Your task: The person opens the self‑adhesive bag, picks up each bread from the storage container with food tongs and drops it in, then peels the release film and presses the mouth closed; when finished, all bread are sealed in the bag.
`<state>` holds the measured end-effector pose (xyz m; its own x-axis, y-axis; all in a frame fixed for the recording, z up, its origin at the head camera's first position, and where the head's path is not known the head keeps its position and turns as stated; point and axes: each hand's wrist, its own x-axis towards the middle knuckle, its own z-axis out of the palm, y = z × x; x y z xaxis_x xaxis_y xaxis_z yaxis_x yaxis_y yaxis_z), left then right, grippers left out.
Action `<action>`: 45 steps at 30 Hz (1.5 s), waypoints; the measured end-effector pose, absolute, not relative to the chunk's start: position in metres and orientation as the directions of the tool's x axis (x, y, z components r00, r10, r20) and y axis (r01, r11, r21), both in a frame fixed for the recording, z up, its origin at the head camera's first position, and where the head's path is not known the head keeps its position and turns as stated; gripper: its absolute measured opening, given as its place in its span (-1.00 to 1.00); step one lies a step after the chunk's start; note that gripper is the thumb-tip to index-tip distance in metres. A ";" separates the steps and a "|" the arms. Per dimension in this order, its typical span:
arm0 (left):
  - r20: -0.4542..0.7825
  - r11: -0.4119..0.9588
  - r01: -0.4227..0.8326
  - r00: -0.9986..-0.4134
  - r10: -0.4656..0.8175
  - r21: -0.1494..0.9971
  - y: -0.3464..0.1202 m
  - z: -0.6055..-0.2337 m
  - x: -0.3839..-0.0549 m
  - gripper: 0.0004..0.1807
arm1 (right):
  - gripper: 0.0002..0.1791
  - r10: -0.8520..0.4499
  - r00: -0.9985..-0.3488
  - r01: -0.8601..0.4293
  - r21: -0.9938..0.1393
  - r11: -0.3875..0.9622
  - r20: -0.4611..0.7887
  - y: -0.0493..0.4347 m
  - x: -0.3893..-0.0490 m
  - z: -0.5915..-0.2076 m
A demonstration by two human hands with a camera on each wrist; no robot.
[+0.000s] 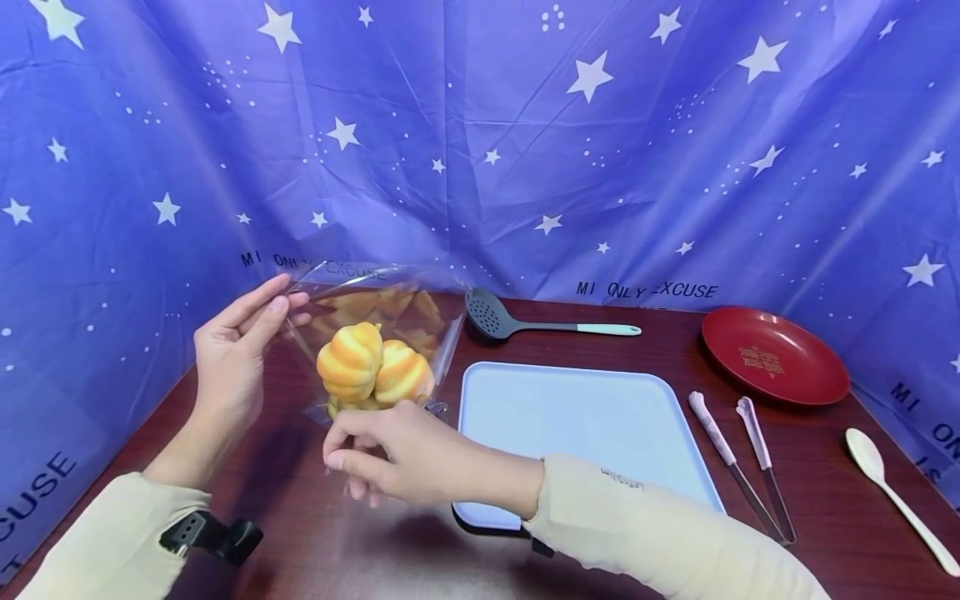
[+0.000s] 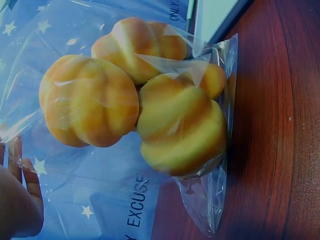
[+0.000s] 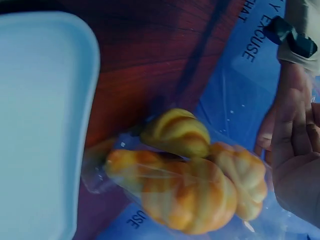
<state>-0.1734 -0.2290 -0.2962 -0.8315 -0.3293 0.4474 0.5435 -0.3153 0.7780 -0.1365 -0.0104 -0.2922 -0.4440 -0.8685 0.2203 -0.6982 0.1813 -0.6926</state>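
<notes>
A clear plastic bag [image 1: 442,321] stands at the left of the table with several ribbed, yellow-orange, bread-like pieces [image 1: 349,362] inside. In the left wrist view these pieces [image 2: 90,100] lie heaped against the bag's bottom edge. My left hand [image 1: 238,350] pinches the bag's upper left edge between thumb and fingers. My right hand [image 1: 393,454] is in front of the bag, thumb and forefinger tips together at its near edge; the film there is hard to see. In the right wrist view the bag's pieces [image 3: 187,195] lie left of the hands.
A light blue tray [image 1: 570,408] lies right of the bag, under my right forearm. Behind it is a slotted ladle [image 1: 491,315]. Tongs [image 1: 750,467], a red plate [image 1: 810,358] and a cream spoon [image 1: 892,492] lie to the right. A starry blue cloth [image 1: 480,192] hangs behind.
</notes>
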 end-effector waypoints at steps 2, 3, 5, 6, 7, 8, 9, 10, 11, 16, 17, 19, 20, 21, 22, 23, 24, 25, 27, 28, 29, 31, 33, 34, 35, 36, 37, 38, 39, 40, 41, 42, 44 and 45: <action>0.449 -0.315 0.545 -0.831 -0.329 0.777 -0.229 -0.296 -0.174 -0.74 | -0.92 -0.864 -0.457 -0.687 -0.701 0.193 0.210 -0.011 -0.137 -0.297; 0.449 -0.315 0.545 -0.830 -0.329 0.777 -0.228 -0.296 -0.174 -0.74 | -0.92 -0.862 -0.454 -0.705 -0.682 0.193 0.226 -0.011 -0.138 -0.300; 0.449 -0.315 0.546 -0.830 -0.330 0.777 -0.228 -0.296 -0.174 -0.74 | -0.92 -0.858 -0.436 -0.754 -0.630 0.185 0.270 -0.011 -0.139 -0.304; 0.448 -0.317 0.544 -0.831 -0.330 0.777 -0.228 -0.296 -0.174 -0.75 | -0.92 -0.854 -0.427 -0.781 -0.597 0.183 0.298 -0.011 -0.139 -0.306; 0.446 -0.317 0.543 -0.832 -0.330 0.778 -0.228 -0.296 -0.174 -0.75 | -0.92 -0.848 -0.422 -0.801 -0.570 0.183 0.322 -0.011 -0.140 -0.308; 0.443 -0.319 0.540 -0.833 -0.330 0.778 -0.228 -0.296 -0.174 -0.75 | -0.93 -0.839 -0.417 -0.820 -0.543 0.182 0.349 -0.010 -0.140 -0.309; 0.441 -0.320 0.538 -0.835 -0.330 0.779 -0.228 -0.296 -0.174 -0.75 | -0.93 -0.830 -0.420 -0.830 -0.524 0.189 0.366 -0.010 -0.140 -0.310; 0.438 -0.322 0.536 -0.836 -0.330 0.781 -0.228 -0.296 -0.174 -0.75 | -0.94 -0.821 -0.431 -0.830 -0.521 0.199 0.373 -0.010 -0.140 -0.310; 0.436 -0.322 0.533 -0.838 -0.329 0.782 -0.229 -0.296 -0.173 -0.75 | -0.93 -0.812 -0.445 -0.826 -0.523 0.209 0.377 -0.009 -0.140 -0.311; 0.425 -0.316 0.525 -0.841 -0.336 0.790 -0.228 -0.296 -0.173 -0.75 | -0.92 -0.792 -0.552 -0.686 -0.683 0.252 0.263 -0.008 -0.136 -0.311; 0.423 -0.315 0.524 -0.841 -0.337 0.791 -0.228 -0.295 -0.173 -0.75 | -0.91 -0.787 -0.575 -0.633 -0.731 0.255 0.223 -0.008 -0.134 -0.311; 0.420 -0.314 0.522 -0.842 -0.339 0.793 -0.228 -0.295 -0.173 -0.75 | -0.91 -0.773 -0.617 -0.514 -0.819 0.253 0.149 -0.008 -0.132 -0.310; 0.419 -0.314 0.521 -0.843 -0.338 0.794 -0.228 -0.295 -0.173 -0.75 | -0.90 -0.764 -0.635 -0.449 -0.860 0.243 0.115 -0.008 -0.131 -0.310; 0.420 -0.315 0.521 -0.843 -0.337 0.793 -0.228 -0.295 -0.173 -0.75 | -0.90 -0.756 -0.648 -0.388 -0.893 0.228 0.089 -0.009 -0.131 -0.310; 0.420 -0.316 0.521 -0.843 -0.335 0.793 -0.228 -0.295 -0.173 -0.74 | -0.90 -0.750 -0.657 -0.347 -0.913 0.215 0.073 -0.009 -0.130 -0.310; 0.421 -0.318 0.522 -0.843 -0.334 0.792 -0.228 -0.295 -0.173 -0.74 | -0.90 -0.748 -0.661 -0.321 -0.925 0.202 0.066 -0.009 -0.130 -0.310; 0.423 -0.318 0.523 -0.842 -0.333 0.791 -0.228 -0.295 -0.173 -0.74 | -0.91 -0.748 -0.660 -0.314 -0.930 0.190 0.070 -0.009 -0.130 -0.311; 0.426 -0.317 0.525 -0.842 -0.332 0.790 -0.228 -0.295 -0.173 -0.74 | -0.91 -0.749 -0.658 -0.326 -0.926 0.188 0.079 -0.009 -0.131 -0.312; 0.430 -0.316 0.526 -0.841 -0.328 0.789 -0.228 -0.295 -0.174 -0.74 | -0.93 -0.761 -0.630 -0.464 -0.860 0.211 0.153 -0.008 -0.132 -0.315; 0.431 -0.316 0.526 -0.842 -0.325 0.790 -0.228 -0.295 -0.174 -0.74 | -0.93 -0.768 -0.609 -0.545 -0.808 0.225 0.197 -0.008 -0.133 -0.317; 0.433 -0.314 0.527 -0.842 -0.323 0.790 -0.228 -0.294 -0.174 -0.73 | -0.94 -0.770 -0.589 -0.624 -0.744 0.240 0.245 -0.007 -0.134 -0.319; 0.435 -0.311 0.526 -0.842 -0.319 0.791 -0.228 -0.294 -0.174 -0.73 | -0.93 -0.764 -0.562 -0.732 -0.620 0.282 0.317 -0.006 -0.136 -0.322; 0.435 -0.310 0.525 -0.843 -0.315 0.793 -0.228 -0.294 -0.175 -0.73 | -0.93 -0.766 -0.552 -0.755 -0.587 0.292 0.329 -0.006 -0.137 -0.324; 0.435 -0.312 0.525 -0.844 -0.315 0.792 -0.228 -0.294 -0.175 -0.74 | -0.93 -0.767 -0.563 -0.734 -0.613 0.293 0.308 -0.005 -0.137 -0.324; 0.435 -0.313 0.525 -0.843 -0.315 0.791 -0.228 -0.294 -0.175 -0.74 | -0.93 -0.765 -0.578 -0.709 -0.639 0.297 0.285 -0.005 -0.137 -0.324; 0.435 -0.314 0.525 -0.843 -0.315 0.791 -0.228 -0.294 -0.175 -0.74 | -0.92 -0.760 -0.597 -0.676 -0.670 0.305 0.257 -0.005 -0.137 -0.323; 0.435 -0.315 0.525 -0.843 -0.316 0.790 -0.228 -0.294 -0.175 -0.74 | -0.92 -0.760 -0.615 -0.621 -0.725 0.300 0.212 -0.005 -0.136 -0.322; 0.435 -0.315 0.525 -0.844 -0.315 0.791 -0.228 -0.294 -0.175 -0.74 | -0.91 -0.758 -0.631 -0.555 -0.780 0.291 0.166 -0.005 -0.136 -0.322; 0.435 -0.314 0.525 -0.844 -0.314 0.791 -0.228 -0.294 -0.175 -0.74 | -0.91 -0.751 -0.649 -0.480 -0.831 0.280 0.121 -0.006 -0.135 -0.321; 0.436 -0.313 0.524 -0.844 -0.312 0.792 -0.228 -0.294 -0.175 -0.74 | -0.91 -0.742 -0.665 -0.406 -0.874 0.268 0.082 -0.006 -0.134 -0.320; 0.436 -0.310 0.524 -0.845 -0.311 0.793 -0.228 -0.294 -0.175 -0.73 | -0.90 -0.736 -0.675 -0.347 -0.903 0.252 0.054 -0.006 -0.133 -0.320; 0.436 -0.309 0.523 -0.845 -0.309 0.794 -0.228 -0.294 -0.176 -0.73 | -0.89 -0.729 -0.684 -0.286 -0.929 0.236 0.025 -0.007 -0.132 -0.319; 0.436 -0.306 0.521 -0.846 -0.307 0.797 -0.228 -0.293 -0.176 -0.73 | -0.89 -0.722 -0.692 -0.233 -0.949 0.213 0.008 -0.007 -0.132 -0.320; 0.435 -0.303 0.521 -0.846 -0.309 0.798 -0.227 -0.293 -0.176 -0.73 | -0.90 -0.723 -0.690 -0.262 -0.940 0.218 0.025 -0.007 -0.132 -0.320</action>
